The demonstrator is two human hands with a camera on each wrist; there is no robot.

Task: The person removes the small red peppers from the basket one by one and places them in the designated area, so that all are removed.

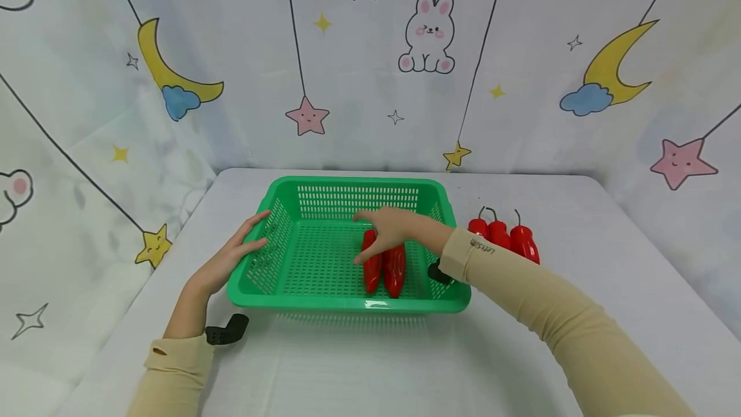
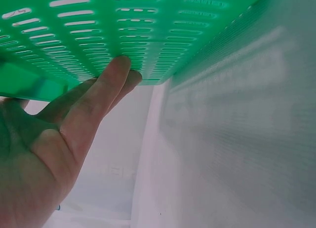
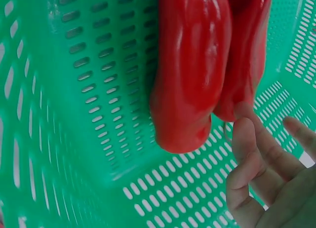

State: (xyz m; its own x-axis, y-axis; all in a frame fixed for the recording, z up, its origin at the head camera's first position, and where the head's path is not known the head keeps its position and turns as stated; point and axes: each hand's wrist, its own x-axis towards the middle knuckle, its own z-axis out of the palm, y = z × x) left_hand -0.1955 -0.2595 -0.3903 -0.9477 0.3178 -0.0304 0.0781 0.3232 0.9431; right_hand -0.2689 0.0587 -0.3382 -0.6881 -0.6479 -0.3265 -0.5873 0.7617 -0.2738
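A green plastic basket (image 1: 347,304) with slotted walls stands on the table. Inside its right half lie two glossy red peppers, the left one (image 1: 372,275) partly under the right hand and the other (image 1: 395,275) close beside it. My right hand (image 1: 389,230) reaches over them with thumb and fingers spread apart. In the right wrist view its fingertips are near the end of a pepper (image 3: 247,65), next to the larger-looking pepper (image 3: 190,75). My left hand (image 1: 228,256) rests at the basket's left rim, its extended fingers (image 2: 106,85) against the outer slotted wall.
Three more red peppers (image 1: 500,233) with curved dark stems lie on the table right of the basket, partly behind the right sleeve (image 1: 521,295). The white-covered table (image 1: 347,372) backs onto a cartoon-printed cloth (image 1: 359,50). A black wrist device (image 1: 227,330) sits at the left wrist.
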